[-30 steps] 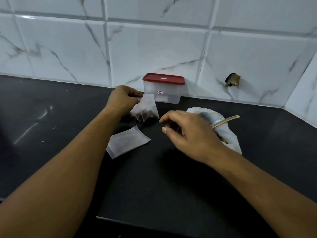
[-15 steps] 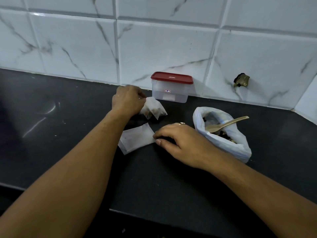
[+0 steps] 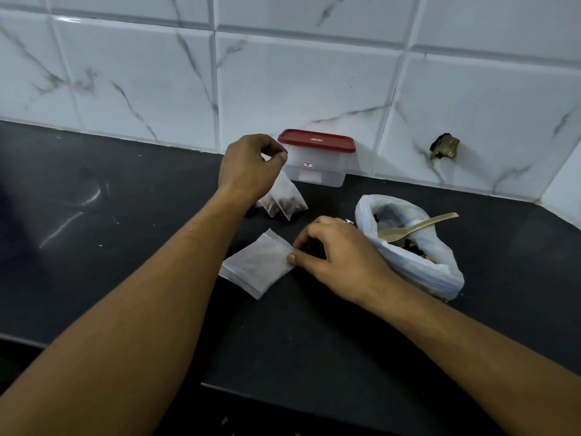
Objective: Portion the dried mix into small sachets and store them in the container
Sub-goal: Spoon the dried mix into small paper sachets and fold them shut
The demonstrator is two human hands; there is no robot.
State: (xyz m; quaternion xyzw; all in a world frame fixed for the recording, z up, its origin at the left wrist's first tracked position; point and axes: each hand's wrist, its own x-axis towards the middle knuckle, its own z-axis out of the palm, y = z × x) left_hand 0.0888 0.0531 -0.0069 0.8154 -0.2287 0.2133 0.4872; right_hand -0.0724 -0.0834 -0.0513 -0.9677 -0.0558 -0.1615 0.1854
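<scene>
Two hands, apart. R hand now pinches the right corner of the flat empty sachets on the black counter; 0.5 s ago its fingertips just reached the edge. L hand still pinches the filled sachets by their tops, just beyond. Bag of dried mix w/ wooden spoon sits at right. Red-lidded container is closed, by the tile wall.

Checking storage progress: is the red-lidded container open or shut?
Shut: the red lid sits flat, covering the whole top of the clear container.
</scene>
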